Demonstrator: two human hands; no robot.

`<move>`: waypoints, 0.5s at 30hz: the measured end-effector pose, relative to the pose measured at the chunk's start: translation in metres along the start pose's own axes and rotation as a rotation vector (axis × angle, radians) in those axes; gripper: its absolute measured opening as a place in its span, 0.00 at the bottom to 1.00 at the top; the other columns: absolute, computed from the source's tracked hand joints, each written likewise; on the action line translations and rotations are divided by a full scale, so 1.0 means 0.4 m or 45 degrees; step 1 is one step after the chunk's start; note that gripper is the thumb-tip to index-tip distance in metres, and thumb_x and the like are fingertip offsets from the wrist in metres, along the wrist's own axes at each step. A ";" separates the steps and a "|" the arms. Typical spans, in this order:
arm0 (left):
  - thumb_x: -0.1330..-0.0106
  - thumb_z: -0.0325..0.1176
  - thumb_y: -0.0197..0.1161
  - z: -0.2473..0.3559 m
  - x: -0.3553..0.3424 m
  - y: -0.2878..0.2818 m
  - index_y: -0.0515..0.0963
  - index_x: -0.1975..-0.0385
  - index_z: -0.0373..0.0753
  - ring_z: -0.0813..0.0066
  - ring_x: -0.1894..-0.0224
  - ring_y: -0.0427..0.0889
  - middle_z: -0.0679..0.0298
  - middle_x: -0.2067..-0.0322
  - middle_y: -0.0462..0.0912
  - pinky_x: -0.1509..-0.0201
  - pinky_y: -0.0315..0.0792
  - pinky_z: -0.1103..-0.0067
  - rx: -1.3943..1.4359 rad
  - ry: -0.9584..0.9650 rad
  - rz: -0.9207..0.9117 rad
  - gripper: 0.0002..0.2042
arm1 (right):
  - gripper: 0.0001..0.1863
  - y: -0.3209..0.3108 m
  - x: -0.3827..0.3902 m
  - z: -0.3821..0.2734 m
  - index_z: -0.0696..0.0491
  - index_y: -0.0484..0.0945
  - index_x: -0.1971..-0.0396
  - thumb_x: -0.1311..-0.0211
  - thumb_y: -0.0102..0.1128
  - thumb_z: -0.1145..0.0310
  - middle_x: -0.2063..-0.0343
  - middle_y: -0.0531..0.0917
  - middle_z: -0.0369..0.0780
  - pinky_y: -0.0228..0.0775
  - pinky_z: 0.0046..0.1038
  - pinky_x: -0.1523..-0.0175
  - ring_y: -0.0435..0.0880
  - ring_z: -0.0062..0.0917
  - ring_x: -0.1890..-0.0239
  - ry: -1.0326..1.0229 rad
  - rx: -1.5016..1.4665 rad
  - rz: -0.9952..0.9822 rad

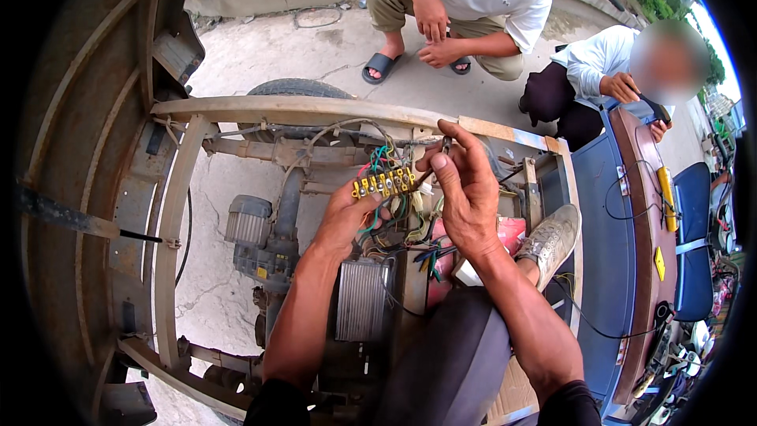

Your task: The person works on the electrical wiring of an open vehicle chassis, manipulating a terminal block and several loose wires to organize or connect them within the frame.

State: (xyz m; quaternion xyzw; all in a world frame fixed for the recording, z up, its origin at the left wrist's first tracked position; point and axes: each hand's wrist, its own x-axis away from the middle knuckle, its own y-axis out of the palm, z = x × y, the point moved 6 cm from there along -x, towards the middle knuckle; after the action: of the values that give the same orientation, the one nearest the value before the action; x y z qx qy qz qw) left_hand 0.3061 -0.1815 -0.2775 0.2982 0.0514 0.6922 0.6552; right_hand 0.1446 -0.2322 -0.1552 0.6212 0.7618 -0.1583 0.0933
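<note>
My left hand (344,219) is closed around the near side of a yellow terminal block (385,183) with a row of metal screws, the thumb on its edge. Green, red and other thin wires (382,156) run from the block. Just to the right, my right hand (467,189) pinches a slim screwdriver (447,144) upright between thumb and fingers. Its shaft slants down toward the block's right end; whether the tip touches a screw I cannot tell. White connectors and a tangle of cables lie beneath both hands.
A metal vehicle frame (167,268) surrounds a motor (249,219) and a finned silver controller (363,300). My shoe (552,244) rests inside its right side. Two people crouch beyond the far rail. At right stands a blue-sided seat box (603,221) with a yellow tool (669,199) on top.
</note>
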 end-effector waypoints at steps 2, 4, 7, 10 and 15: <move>0.30 0.25 0.58 0.006 0.004 0.005 0.74 0.43 0.38 0.80 0.68 0.81 0.66 0.57 0.82 0.66 0.76 0.83 -0.001 -0.006 0.008 0.17 | 0.19 -0.002 -0.001 0.005 0.58 0.69 0.37 0.25 0.52 0.73 0.67 0.82 0.38 0.71 0.22 0.53 0.77 0.18 0.64 0.006 -0.012 -0.051; 0.30 0.25 0.58 0.004 0.002 0.003 0.74 0.43 0.38 0.80 0.68 0.81 0.66 0.58 0.82 0.67 0.76 0.83 -0.009 -0.005 0.000 0.16 | 0.17 0.002 0.000 0.011 0.59 0.69 0.39 0.23 0.51 0.72 0.64 0.79 0.37 0.70 0.22 0.51 0.77 0.18 0.61 0.019 -0.042 -0.153; 0.30 0.26 0.59 -0.001 0.001 -0.005 0.74 0.43 0.38 0.79 0.68 0.82 0.66 0.58 0.82 0.67 0.76 0.83 0.002 -0.001 -0.004 0.16 | 0.10 0.017 0.006 0.025 0.56 0.77 0.51 0.29 0.56 0.73 0.67 0.78 0.41 0.72 0.28 0.56 0.79 0.28 0.64 -0.020 0.429 -0.283; 0.31 0.26 0.59 -0.004 0.000 -0.007 0.74 0.44 0.37 0.79 0.68 0.82 0.66 0.59 0.82 0.68 0.75 0.83 0.027 0.014 -0.022 0.16 | 0.07 0.035 0.013 0.052 0.54 0.80 0.59 0.37 0.63 0.72 0.69 0.75 0.46 0.73 0.38 0.60 0.79 0.42 0.66 -0.104 0.769 -0.366; 0.31 0.26 0.60 -0.009 -0.004 -0.006 0.74 0.45 0.37 0.79 0.69 0.82 0.66 0.59 0.81 0.69 0.75 0.83 0.026 0.019 -0.040 0.15 | 0.07 0.059 0.013 0.080 0.56 0.78 0.64 0.37 0.63 0.69 0.68 0.76 0.47 0.73 0.43 0.59 0.80 0.46 0.64 -0.129 1.014 -0.485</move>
State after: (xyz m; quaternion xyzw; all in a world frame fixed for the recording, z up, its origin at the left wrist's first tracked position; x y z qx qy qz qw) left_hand 0.3064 -0.1816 -0.2819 0.2991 0.0681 0.6833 0.6626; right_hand 0.1648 -0.2345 -0.1899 0.4486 0.7368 -0.4841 -0.1467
